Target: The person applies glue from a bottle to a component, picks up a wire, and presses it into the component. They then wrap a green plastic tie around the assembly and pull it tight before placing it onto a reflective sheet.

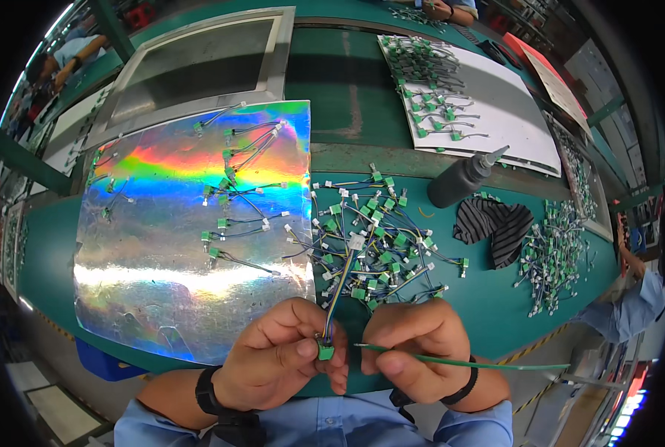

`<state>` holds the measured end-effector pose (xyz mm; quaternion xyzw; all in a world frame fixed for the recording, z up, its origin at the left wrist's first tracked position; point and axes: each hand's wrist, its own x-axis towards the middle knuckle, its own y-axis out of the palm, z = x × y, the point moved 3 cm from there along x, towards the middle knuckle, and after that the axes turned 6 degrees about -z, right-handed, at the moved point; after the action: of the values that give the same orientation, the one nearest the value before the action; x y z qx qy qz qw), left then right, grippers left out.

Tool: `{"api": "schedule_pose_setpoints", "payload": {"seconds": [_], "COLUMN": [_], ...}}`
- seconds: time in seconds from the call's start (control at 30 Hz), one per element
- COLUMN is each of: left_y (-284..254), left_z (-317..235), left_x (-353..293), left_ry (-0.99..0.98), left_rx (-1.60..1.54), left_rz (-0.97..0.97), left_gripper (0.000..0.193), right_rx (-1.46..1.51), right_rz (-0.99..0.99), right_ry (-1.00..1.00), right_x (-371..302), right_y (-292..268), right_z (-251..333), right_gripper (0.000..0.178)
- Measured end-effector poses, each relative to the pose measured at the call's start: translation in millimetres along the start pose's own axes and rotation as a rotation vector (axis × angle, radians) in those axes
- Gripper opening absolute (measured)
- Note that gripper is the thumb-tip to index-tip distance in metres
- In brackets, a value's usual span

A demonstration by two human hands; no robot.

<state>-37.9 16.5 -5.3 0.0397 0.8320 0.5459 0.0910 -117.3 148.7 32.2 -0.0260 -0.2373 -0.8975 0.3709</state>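
My left hand [262,361] pinches a small green connector block [326,350] between thumb and fingers. Several thin wires [340,287] rise from that block to a white plug [357,241] standing above the hand. In my right hand [425,346] is a thin green rod [496,365], gripped near its narrow tip. The tip points left at the block, with a small gap between them; the rod's long end reaches out to the right. Just beyond both hands lies a loose pile of similar wired connectors [392,257].
A shiny rainbow sheet [154,253] on the left carries several wired connectors. A dark bottle [455,182] with a pale nozzle stands beside a striped cloth [496,227]. More connectors lie in a right-hand pile [556,257] and on a white board [504,112]. Other people sit around.
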Motion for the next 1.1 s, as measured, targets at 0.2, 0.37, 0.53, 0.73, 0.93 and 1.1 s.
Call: {"api": "schedule_pose_setpoints", "payload": {"seconds": [0.2, 0.37, 0.53, 0.73, 0.93, 1.1], "left_y": [-2.4, -2.4, -3.8, -3.1, -4.2, -4.3], "left_z": [0.3, 1.2, 3.7, 3.1, 4.1, 4.0], "left_x": [-1.6, -1.5, -1.4, -1.7, -2.1, -0.7], "left_ry": [-0.008, 0.002, 0.034, 0.044, 0.06, 0.078], "left_rx": [0.016, 0.017, 0.023, 0.027, 0.051, 0.104], "left_rz": [0.005, 0.006, 0.022, 0.011, -0.013, -0.038], "left_gripper": [0.018, 0.019, 0.019, 0.018, 0.018, 0.017], "right_rx": [-0.044, -0.096, -0.032, -0.076, -0.288, -0.506], "right_rz": [0.096, 0.167, 0.158, 0.192, 0.21, 0.261], "right_ry": [0.045, 0.042, 0.007, -0.04, -0.099, -0.187], "right_x": [-1.2, -0.8, -0.1, 2.1, -0.6, 0.5], "right_y": [-4.7, -5.0, -0.8, 0.0, 0.6, -1.3], "right_z": [-5.6, -5.0, -9.2, -6.6, -4.0, 0.3], "right_gripper": [0.012, 0.016, 0.016, 0.016, 0.018, 0.018]}}
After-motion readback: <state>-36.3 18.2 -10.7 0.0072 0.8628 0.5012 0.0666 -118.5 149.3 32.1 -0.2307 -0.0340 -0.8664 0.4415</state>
